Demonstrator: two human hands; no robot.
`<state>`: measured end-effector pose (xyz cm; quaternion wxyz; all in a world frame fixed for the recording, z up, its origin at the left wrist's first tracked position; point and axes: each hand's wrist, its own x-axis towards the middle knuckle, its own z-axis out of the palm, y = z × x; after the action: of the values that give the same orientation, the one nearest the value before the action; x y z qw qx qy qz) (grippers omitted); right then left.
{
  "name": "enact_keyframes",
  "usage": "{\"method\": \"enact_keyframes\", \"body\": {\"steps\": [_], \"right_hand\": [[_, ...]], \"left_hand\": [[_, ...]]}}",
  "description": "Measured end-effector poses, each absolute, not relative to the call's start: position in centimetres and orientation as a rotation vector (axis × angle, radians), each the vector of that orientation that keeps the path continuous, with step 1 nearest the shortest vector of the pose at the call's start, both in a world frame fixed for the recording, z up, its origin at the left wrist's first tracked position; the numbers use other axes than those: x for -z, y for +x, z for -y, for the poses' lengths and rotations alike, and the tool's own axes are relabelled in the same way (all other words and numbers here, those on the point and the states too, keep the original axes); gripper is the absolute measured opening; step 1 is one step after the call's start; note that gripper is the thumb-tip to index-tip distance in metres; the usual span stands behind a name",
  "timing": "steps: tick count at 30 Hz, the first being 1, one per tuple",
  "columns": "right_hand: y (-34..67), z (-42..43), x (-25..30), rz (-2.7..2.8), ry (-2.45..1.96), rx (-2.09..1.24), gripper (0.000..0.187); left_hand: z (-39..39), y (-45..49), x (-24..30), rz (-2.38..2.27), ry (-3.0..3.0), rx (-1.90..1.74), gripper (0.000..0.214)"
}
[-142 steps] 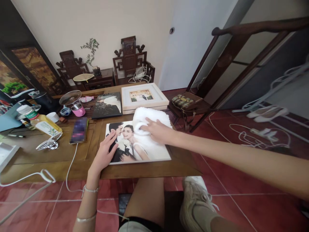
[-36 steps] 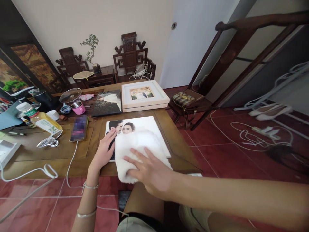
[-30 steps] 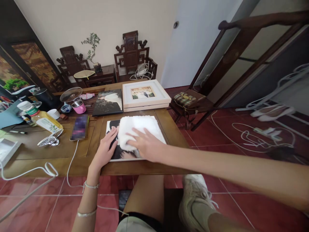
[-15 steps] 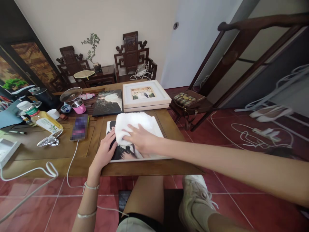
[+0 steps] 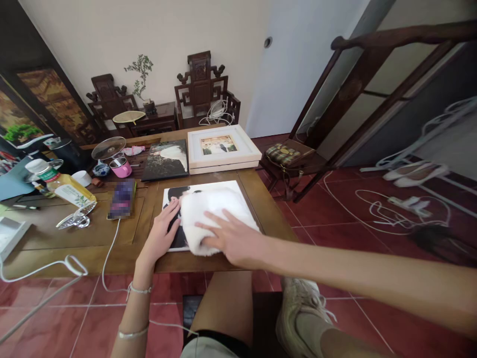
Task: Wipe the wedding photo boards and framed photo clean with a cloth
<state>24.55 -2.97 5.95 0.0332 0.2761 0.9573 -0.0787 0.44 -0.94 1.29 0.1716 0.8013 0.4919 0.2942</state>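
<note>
A photo panel (image 5: 177, 240) with a white edge lies flat near the front edge of the table. My left hand (image 5: 164, 226) rests on its left side, fingers stretched out and holding nothing. Over most of the panel lies a folded, fluffy white towel (image 5: 208, 204). On the towel is my right hand (image 5: 236, 238), its fingers spread over the top and its thumb tucked against the fold at the lower left. Much of the photo is hidden beneath the towel.
Behind the panel lie a dark photo panel (image 5: 164, 161) and a pale picture frame (image 5: 223, 149). To the left are a phone (image 5: 121, 199) with a cable, a hair clip (image 5: 76, 218), a bottle (image 5: 67, 186) and a pink cup (image 5: 121, 168). A wooden chair (image 5: 320, 156) holds a plaid bag.
My right hand has slid the towel toward me and slightly right, so more of the panel's far edge shows. My left hand stays on the panel's left side.
</note>
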Motion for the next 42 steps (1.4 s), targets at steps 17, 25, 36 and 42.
{"method": "enact_keyframes", "body": {"steps": [17, 25, 36, 42], "right_hand": [[20.0, -0.9, -7.2, -2.932, 0.707, 0.103, 0.055], [22.7, 4.8, -8.2, -2.856, 0.661, 0.448, 0.059], [23.1, -3.3, -8.5, -2.855, 1.168, 0.407, 0.050], [18.2, -6.2, -9.0, -2.905, 1.141, 0.402, 0.050]], "left_hand": [[1.3, 0.3, -1.2, -1.511, 2.130, -1.175, 0.050], [1.4, 0.5, -1.3, -1.483, 2.184, -1.062, 0.045], [1.2, 0.7, -1.3, -1.422, 2.245, -0.906, 0.044], [1.2, 0.3, -1.0, -1.483, 2.243, -0.872, 0.043]]}}
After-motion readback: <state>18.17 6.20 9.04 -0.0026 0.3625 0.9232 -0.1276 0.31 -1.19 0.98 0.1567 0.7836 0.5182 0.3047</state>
